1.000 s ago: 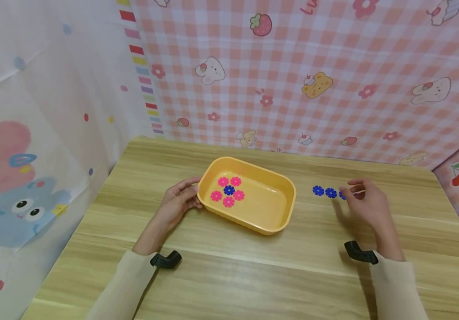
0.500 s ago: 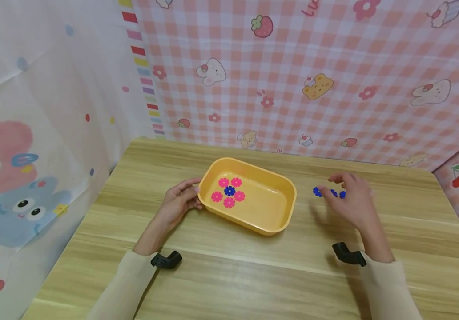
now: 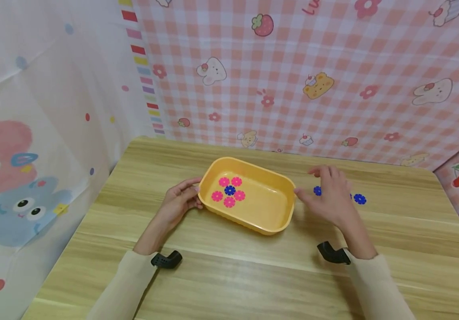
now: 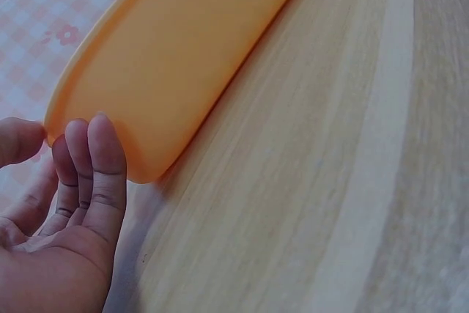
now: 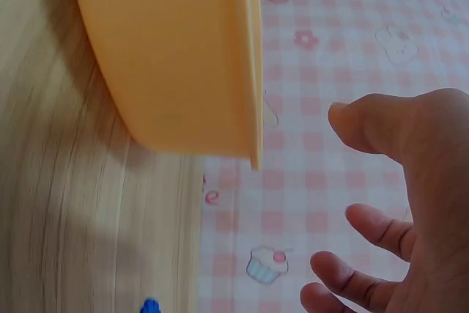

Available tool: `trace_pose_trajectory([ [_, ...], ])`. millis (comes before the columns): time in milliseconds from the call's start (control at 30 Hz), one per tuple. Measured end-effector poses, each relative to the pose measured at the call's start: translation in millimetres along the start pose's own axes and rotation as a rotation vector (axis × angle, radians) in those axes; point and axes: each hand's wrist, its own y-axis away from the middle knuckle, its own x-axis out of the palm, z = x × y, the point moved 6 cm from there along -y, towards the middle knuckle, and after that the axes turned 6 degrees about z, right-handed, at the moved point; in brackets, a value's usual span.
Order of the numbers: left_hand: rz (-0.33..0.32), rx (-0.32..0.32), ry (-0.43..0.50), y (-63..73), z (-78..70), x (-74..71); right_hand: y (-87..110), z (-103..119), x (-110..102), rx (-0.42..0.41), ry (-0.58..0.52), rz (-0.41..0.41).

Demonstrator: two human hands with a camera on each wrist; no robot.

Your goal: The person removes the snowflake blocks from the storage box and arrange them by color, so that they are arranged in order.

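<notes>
A yellow plastic tray (image 3: 267,209) lies at an angle on the table. On its left end, my left hand (image 3: 176,202) pinches the rim between thumb and fingers; the left wrist view shows the fingers (image 4: 107,155) against the outer wall. Inside the tray, several pink snowflake discs (image 3: 229,202) ring one blue snowflake disc (image 3: 230,190). My right hand (image 3: 331,193) hovers by the tray's right end, fingers spread and holding nothing, thumb tip close to the rim. Blue snowflake discs (image 3: 360,199) form a row on the table beneath that hand, which partly hides them.
The wooden table (image 3: 229,275) extends in front of the tray. Behind it hangs a pink checked cloth (image 3: 277,58), and a white printed cloth (image 3: 53,133) covers the left side. Each wrist carries a black camera mount (image 3: 167,259).
My right hand has moved left from above the blue discs to the tray's right end, uncovering the rightmost disc. My left hand and the tray have stayed in place.
</notes>
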Motion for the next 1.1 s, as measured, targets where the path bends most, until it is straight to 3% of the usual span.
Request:
trace_pose_trajectory([
  [1100, -0.006, -0.012, 0.014, -1.6, 1.7, 0.1, -21.6, 58, 59, -0.112, -0.033, 0.214],
])
